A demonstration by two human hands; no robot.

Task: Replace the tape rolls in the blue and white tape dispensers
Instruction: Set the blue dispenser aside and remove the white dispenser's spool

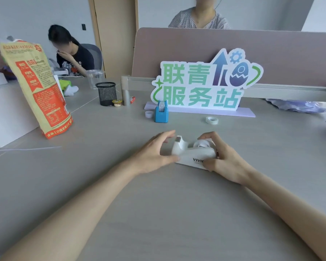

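Observation:
The white tape dispenser [193, 154] lies on the grey table in front of me, with a tape roll [202, 143] seated in it. My left hand [154, 153] cups its cutter end, thumb under the front edge. My right hand [224, 159] grips the roll end, fingers over the roll. Farther back, the blue tape dispenser [161, 114] stands upright with a roll in it. A small tape roll [148, 114] lies just left of it. A loose clear tape roll [212, 120] lies flat to the right, behind the white dispenser.
A green-and-white sign [205, 83] on a lilac base stands behind the dispensers. A black mesh pen cup [106, 93] and a tall orange snack bag [40, 91] are at the left. Two people sit beyond the partition [271, 53].

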